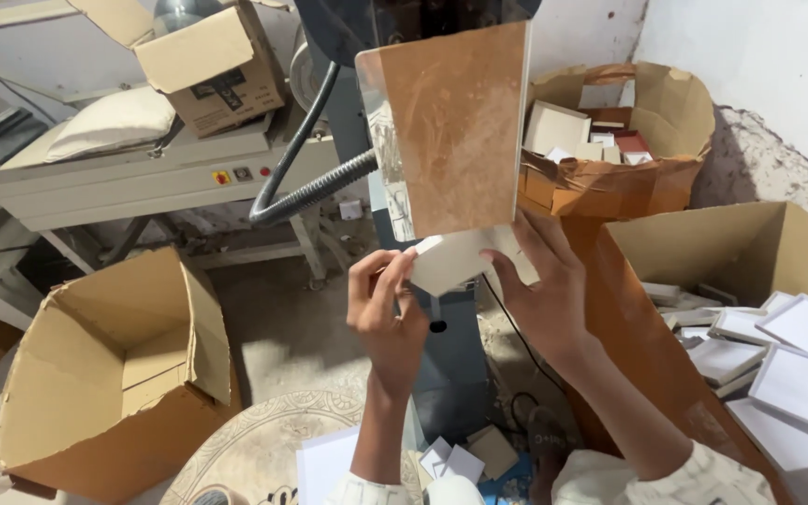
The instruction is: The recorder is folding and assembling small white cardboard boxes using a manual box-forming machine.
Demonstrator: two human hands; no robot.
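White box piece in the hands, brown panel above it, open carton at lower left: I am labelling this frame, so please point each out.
White box piece (446,262), head view, its flat face.
Brown panel (460,122), head view, middle of its surface.
Open carton (76,374), head view, its inner wall.

We are in a rough packaging workshop: a grey machine (142,173) at upper left, open cardboard cartons (114,374) around, white trays (797,374) stacked lower right.

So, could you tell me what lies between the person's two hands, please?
In the head view, a small white box piece spans the gap between the left hand and the right hand. Both hands grip its edges, just beneath the brown shield panel.
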